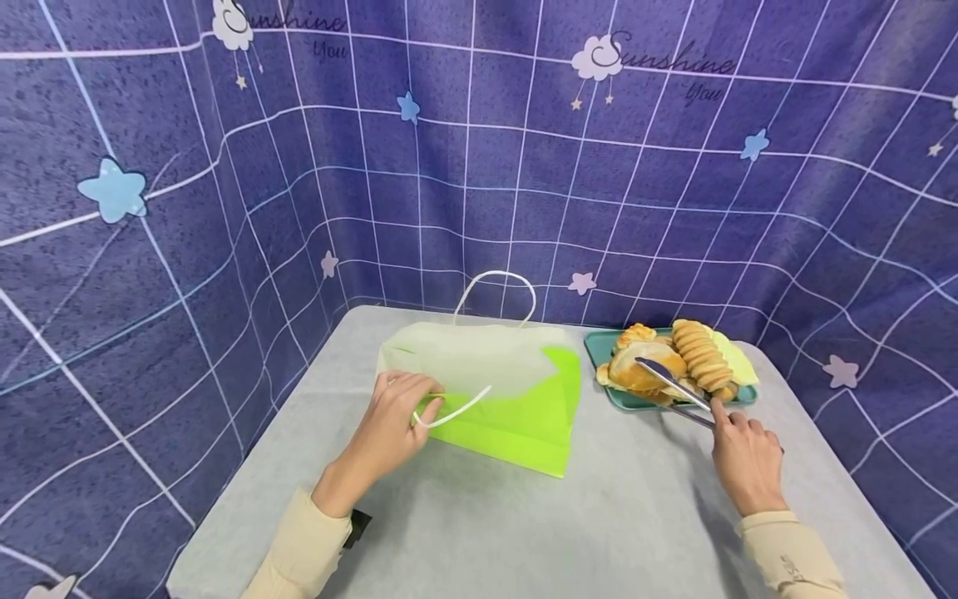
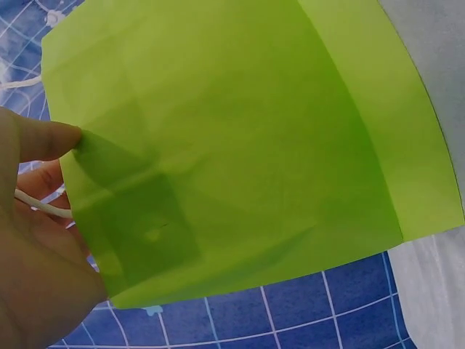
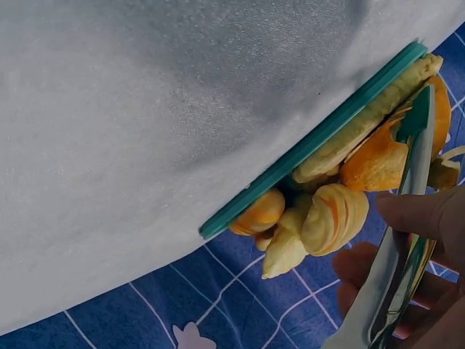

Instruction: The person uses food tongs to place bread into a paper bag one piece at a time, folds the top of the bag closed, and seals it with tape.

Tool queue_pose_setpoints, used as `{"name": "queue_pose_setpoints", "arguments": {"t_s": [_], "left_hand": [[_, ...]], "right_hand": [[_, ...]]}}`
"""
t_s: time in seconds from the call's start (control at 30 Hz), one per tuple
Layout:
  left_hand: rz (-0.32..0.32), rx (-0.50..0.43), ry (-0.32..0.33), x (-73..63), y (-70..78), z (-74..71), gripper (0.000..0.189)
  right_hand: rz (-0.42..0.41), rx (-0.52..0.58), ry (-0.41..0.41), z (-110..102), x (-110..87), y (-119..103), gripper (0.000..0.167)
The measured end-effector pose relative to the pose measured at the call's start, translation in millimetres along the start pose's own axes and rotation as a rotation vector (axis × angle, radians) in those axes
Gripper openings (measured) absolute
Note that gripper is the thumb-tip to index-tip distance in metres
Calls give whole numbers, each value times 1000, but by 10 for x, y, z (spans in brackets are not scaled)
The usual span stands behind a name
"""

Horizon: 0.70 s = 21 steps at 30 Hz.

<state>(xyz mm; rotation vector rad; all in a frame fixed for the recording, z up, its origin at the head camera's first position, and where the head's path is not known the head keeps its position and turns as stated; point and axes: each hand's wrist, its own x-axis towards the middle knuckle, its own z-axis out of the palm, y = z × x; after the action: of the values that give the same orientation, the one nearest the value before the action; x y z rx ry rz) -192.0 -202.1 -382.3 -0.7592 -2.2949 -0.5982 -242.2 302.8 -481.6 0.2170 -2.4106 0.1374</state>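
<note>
Table is carrying a green bag, with a teal tray sitting just to its right!
Left hand is pinching the bag's edge between thumb and fingers; right hand is grasping metal tongs, tips reaching over breads heaped in the tray.

1 bag, 1 tray, 1 pair of tongs

Long cream-beige sleeves cover both forearms, the left sleeve softly creased and the right sleeve bearing small dark lettering, too tiny to read, below its cuff. A black, angular piece juts from beside the left cuff. The hands are bare.
</note>
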Motion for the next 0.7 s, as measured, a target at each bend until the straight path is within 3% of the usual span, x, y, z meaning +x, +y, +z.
{"name": "queue_pose_setpoints", "arguments": {"t_s": [0.5, 0.7], "left_hand": [[24, 21, 1, 67, 59, -11, 8], [18, 26, -2, 83, 65, -15, 7]], "right_hand": [[-77, 40, 63, -75, -48, 82, 30], [-57, 49, 25, -126, 14, 73, 37]]}}
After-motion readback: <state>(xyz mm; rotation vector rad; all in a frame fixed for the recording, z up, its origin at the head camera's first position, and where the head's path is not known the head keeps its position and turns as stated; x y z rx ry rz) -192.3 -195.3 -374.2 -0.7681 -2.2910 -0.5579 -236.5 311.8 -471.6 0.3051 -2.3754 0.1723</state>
